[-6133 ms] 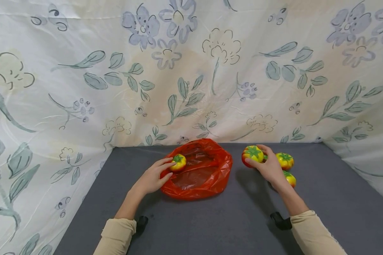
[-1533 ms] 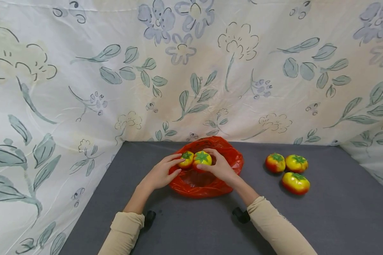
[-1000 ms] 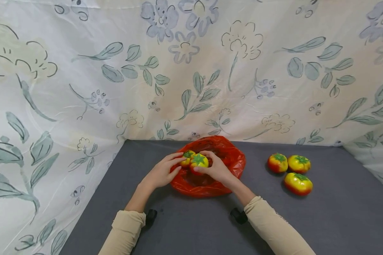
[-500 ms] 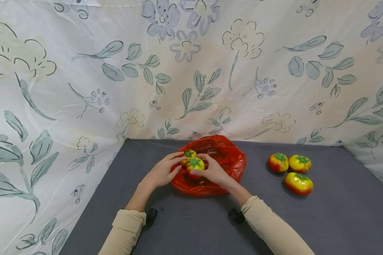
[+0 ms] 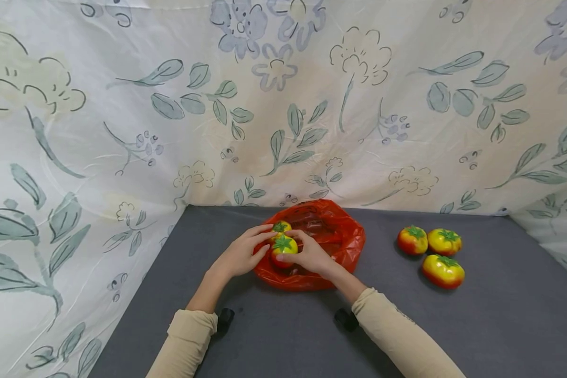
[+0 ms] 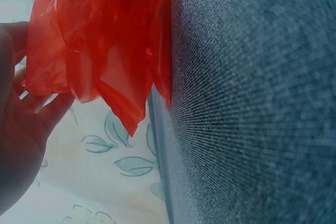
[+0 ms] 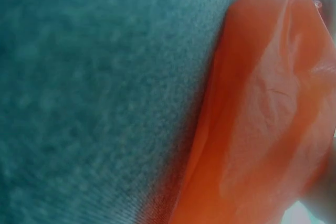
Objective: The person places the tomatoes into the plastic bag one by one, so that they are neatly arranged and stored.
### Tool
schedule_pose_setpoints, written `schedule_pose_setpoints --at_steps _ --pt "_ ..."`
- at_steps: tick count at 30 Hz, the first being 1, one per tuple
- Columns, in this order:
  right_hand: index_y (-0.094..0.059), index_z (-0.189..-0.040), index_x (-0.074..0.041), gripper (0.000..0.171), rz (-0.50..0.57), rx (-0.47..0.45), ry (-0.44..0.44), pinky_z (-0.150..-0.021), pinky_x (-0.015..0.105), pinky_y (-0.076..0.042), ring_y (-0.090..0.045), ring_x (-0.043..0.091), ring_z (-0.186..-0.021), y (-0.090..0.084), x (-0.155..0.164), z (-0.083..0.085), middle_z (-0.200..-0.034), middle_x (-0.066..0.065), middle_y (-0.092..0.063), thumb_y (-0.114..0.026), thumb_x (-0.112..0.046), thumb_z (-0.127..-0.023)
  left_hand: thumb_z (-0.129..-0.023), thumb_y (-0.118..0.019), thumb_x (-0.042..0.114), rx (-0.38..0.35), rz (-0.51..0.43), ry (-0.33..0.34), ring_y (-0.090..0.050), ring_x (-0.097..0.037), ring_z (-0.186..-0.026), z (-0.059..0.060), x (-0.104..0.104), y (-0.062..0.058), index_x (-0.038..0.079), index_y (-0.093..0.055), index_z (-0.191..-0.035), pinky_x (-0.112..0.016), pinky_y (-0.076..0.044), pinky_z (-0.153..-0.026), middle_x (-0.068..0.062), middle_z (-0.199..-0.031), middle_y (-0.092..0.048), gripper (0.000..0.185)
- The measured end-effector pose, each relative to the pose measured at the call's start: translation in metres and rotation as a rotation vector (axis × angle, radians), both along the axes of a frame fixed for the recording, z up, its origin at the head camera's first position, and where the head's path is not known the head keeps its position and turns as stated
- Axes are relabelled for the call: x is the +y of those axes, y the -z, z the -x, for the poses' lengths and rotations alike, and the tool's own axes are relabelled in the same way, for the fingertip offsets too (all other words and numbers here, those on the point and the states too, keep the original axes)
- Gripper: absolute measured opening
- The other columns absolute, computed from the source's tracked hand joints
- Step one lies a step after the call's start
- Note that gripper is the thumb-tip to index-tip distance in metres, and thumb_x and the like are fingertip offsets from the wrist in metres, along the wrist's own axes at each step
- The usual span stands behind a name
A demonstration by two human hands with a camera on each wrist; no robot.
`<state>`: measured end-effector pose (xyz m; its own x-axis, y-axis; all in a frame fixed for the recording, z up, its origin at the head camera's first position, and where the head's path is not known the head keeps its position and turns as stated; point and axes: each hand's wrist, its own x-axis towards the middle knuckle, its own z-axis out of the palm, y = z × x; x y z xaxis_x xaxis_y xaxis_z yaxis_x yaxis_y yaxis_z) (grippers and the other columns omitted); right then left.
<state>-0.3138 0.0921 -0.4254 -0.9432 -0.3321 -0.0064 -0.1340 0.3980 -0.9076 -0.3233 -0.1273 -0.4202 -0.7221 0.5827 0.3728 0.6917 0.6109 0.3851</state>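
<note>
In the head view, my left hand point(image 5: 240, 255) is at the left side of a red plastic bag point(image 5: 347, 241), its fingers and thumb curved about a red-and-yellow tomato point(image 5: 281, 227). My right hand point(image 5: 312, 255) pinches a second tomato point(image 5: 284, 245) with a green star-shaped top, held over the bag's left part. This second tomato partly hides the first one. In the left wrist view, fingers of the left hand point(image 6: 23, 135) pass behind the hanging bag wall point(image 6: 105, 35). The bag wall point(image 7: 273, 108) fills much of the right wrist view and covers most of the right hand.
Three more tomatoes sit grouped to the right of the bag: one reddish tomato point(image 5: 412, 240), one yellow tomato point(image 5: 444, 242) and one wide tomato point(image 5: 443, 271) nearest me. The dark grey table point(image 5: 283, 336) ends at a flower-printed cloth point(image 5: 307, 131) behind and at the left.
My right hand has carried a tomato from the group at the right to the bag, then eased it left and slightly nearer me. The left hand has stayed by the bag's left side.
</note>
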Motion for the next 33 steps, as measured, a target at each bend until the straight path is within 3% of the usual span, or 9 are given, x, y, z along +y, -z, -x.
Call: schedule_pose_setpoints --at_steps 19,29,33 --pt "-0.049 -0.135 -0.01 0.065 -0.035 -0.017 -0.02 -0.083 0.038 -0.052 -0.057 0.022 -0.099 0.002 -0.005 0.002 -0.118 0.007 -0.058 -0.078 -0.027 -0.08 -0.091 -0.063 0.011 -0.044 0.003 -0.009 -0.042 -0.026 -0.129 0.002 0.0 -0.001 0.009 -0.06 -0.13 -0.046 -0.038 -0.102 -0.009 -0.14 -0.047 0.039" --pt "-0.044 -0.135 0.003 0.06 -0.02 -0.041 -0.082 -0.082 0.04 -0.053 -0.056 0.032 -0.102 -0.034 -0.008 -0.021 -0.122 0.019 -0.056 -0.072 -0.015 -0.086 -0.091 -0.064 0.014 -0.041 0.012 -0.027 -0.042 -0.027 -0.129 0.001 0.001 -0.002 0.009 -0.06 -0.13 -0.046 -0.038 -0.102 -0.009 -0.14 -0.048 0.039" --pt "-0.041 -0.137 0.004 0.062 0.011 -0.067 -0.1 -0.077 0.045 -0.054 -0.058 0.029 -0.094 -0.028 -0.006 -0.017 -0.121 0.019 -0.056 -0.072 -0.015 -0.086 -0.091 -0.065 0.015 -0.055 0.011 -0.03 -0.042 -0.027 -0.129 0.0 0.001 -0.004 0.01 -0.06 -0.13 -0.046 -0.037 -0.102 -0.008 -0.14 -0.048 0.039"
